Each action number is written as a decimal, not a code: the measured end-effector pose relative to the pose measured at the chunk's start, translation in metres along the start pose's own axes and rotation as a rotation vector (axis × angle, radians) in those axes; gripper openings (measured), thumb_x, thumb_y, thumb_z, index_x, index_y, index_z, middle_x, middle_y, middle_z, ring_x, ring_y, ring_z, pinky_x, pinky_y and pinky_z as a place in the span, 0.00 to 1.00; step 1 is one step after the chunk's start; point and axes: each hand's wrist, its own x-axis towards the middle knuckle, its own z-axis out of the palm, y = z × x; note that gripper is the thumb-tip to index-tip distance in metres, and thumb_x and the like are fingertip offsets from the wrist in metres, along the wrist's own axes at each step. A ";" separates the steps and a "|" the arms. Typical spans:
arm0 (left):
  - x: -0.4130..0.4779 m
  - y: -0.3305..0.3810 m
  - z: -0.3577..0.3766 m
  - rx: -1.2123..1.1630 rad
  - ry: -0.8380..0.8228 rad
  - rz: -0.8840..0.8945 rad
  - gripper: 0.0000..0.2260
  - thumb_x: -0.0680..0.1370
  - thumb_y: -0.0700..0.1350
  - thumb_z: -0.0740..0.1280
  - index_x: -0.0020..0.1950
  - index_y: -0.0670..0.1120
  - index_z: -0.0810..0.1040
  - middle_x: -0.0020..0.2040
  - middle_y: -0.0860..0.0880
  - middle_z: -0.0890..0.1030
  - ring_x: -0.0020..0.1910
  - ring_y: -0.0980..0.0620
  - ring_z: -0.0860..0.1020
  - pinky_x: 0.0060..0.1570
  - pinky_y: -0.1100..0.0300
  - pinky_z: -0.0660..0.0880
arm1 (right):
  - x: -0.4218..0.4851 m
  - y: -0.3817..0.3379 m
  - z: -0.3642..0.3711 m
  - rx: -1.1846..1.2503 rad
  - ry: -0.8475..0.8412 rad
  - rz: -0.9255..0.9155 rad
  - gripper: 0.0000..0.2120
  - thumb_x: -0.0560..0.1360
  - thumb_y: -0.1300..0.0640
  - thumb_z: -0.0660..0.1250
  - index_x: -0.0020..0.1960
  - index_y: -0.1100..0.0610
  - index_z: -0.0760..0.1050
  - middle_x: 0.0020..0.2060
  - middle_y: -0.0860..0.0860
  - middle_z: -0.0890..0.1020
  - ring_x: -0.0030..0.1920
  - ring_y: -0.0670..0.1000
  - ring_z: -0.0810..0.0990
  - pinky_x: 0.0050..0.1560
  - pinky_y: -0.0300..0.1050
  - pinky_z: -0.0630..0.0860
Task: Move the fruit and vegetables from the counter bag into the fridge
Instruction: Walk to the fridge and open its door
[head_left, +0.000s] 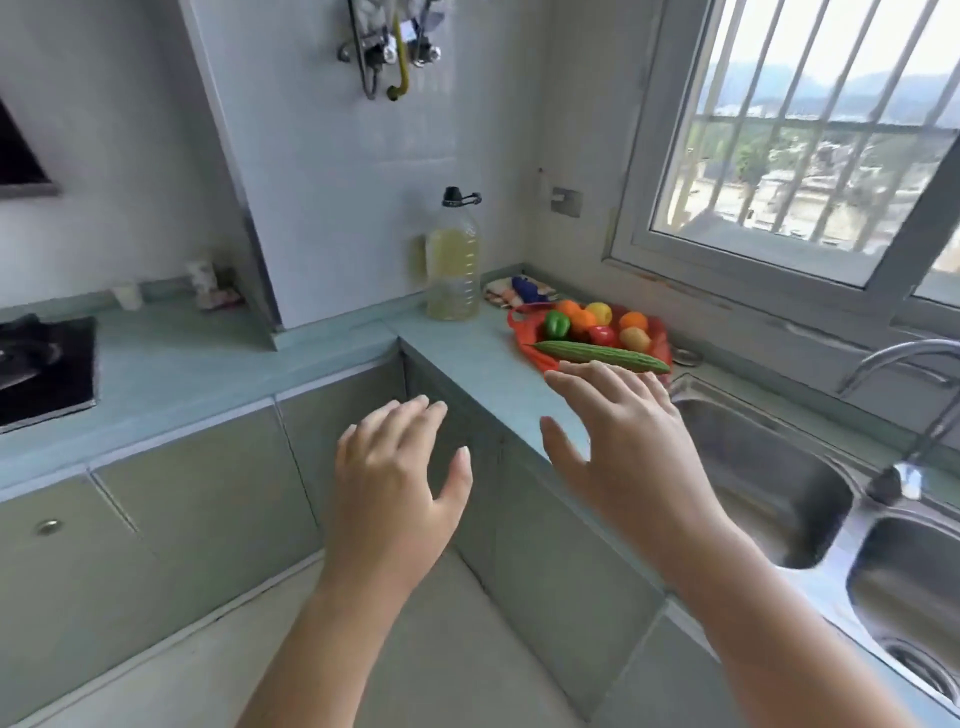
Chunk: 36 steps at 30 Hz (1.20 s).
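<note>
A red bag (525, 343) lies flat on the pale green counter (467, 353) under the window. On it rest a long green bitter gourd (597, 355), a green pepper (557, 324), oranges (583, 317), a yellow fruit (598, 312), a red fruit (602, 335) and a tan fruit (635, 339). My right hand (618, 436) is open, fingers spread, its fingertips just short of the gourd. My left hand (400, 478) is open in front of the cabinet, lower and to the left, holding nothing. No fridge is in view.
A large bottle of yellow oil (453, 260) stands left of the bag, with a cloth (514, 291) behind. A steel double sink (769, 467) and tap (904, 405) lie to the right. A black gas hob (47, 364) sits at far left.
</note>
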 end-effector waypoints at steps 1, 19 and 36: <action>0.000 -0.017 -0.006 0.021 0.014 -0.016 0.20 0.73 0.51 0.59 0.55 0.40 0.80 0.54 0.43 0.81 0.53 0.41 0.78 0.54 0.48 0.72 | 0.008 -0.013 0.013 0.030 -0.001 -0.012 0.17 0.71 0.52 0.63 0.56 0.57 0.78 0.53 0.53 0.81 0.57 0.57 0.77 0.57 0.64 0.72; -0.025 -0.209 -0.068 0.406 0.101 -0.449 0.18 0.73 0.49 0.60 0.55 0.40 0.79 0.53 0.44 0.81 0.52 0.43 0.77 0.54 0.52 0.67 | 0.115 -0.193 0.196 0.373 -0.101 -0.536 0.17 0.69 0.54 0.60 0.51 0.61 0.79 0.52 0.56 0.81 0.54 0.59 0.79 0.53 0.56 0.74; -0.088 -0.235 -0.147 0.924 0.281 -1.164 0.18 0.72 0.50 0.58 0.54 0.41 0.79 0.53 0.44 0.81 0.54 0.42 0.78 0.54 0.44 0.73 | 0.123 -0.382 0.271 0.932 -0.325 -1.147 0.18 0.71 0.54 0.58 0.53 0.63 0.78 0.53 0.60 0.80 0.54 0.61 0.78 0.53 0.63 0.74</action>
